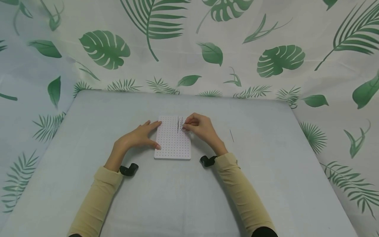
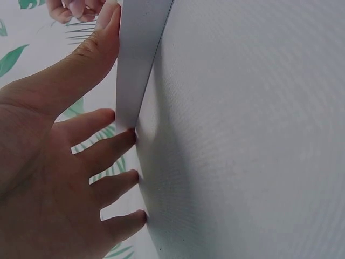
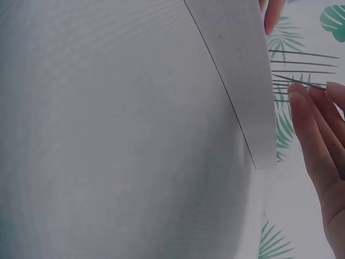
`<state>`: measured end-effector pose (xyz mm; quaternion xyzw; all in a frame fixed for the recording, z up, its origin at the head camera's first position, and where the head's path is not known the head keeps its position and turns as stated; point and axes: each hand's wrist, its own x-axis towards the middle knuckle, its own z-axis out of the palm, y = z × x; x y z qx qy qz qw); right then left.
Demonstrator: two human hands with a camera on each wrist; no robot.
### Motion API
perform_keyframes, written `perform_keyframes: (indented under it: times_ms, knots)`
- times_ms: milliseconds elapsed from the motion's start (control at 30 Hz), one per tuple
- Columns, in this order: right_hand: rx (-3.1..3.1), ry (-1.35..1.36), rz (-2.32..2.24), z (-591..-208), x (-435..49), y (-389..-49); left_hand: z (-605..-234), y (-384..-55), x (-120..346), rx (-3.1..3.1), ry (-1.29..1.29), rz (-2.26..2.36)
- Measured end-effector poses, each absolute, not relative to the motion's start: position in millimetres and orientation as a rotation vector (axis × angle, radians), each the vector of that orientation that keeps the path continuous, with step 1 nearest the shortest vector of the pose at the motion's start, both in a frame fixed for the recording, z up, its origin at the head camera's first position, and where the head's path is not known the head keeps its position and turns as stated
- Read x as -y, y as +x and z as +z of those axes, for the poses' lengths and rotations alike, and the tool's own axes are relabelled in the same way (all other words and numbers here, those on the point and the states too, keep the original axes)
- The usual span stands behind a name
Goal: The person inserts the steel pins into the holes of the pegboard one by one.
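Observation:
A white pegboard [image 1: 171, 149] with a grid of small holes lies on the table. Several thin dark metal pins [image 1: 178, 125] stand upright in its upper right part. My left hand [image 1: 137, 136] is spread along the board's left side; its thumb and index fingertip rest on the board's edge, and the other fingers are extended. At the upper right edge, thumb and fingertips of my right hand [image 1: 202, 126] pinch one thin pin [image 3: 312, 85], which slants across the standing ones in the right wrist view. Whether its lower end sits in a hole cannot be made out.
One loose dark pin [image 1: 232, 135] lies on the white-covered table [image 1: 281, 177], right of the right hand. Black wrist cameras [image 1: 129, 169] stick out from both wrists. A leaf-printed curtain [image 1: 231, 65] hangs behind the table and along its sides.

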<state>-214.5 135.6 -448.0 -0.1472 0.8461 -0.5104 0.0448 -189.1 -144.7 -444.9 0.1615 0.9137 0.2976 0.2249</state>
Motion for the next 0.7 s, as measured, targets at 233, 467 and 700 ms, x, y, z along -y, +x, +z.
perform_keyframes:
  times_ms: [233, 467, 700]
  knots:
    - [-2.607, -0.461, -1.508, -449.8, -133.9, -213.7, -446.9, -190.5, 144.6, -2.519, 0.449, 0.811]
    - [-2.657, -0.499, -1.415, -450.7, -132.8, -213.1, -446.5, -190.2, 145.0, -2.516, 0.460, 0.823]
    - [-2.679, -0.515, -1.382, -449.4, -136.9, -209.8, -446.2, -189.8, 144.9, -2.516, 0.446, 0.814]
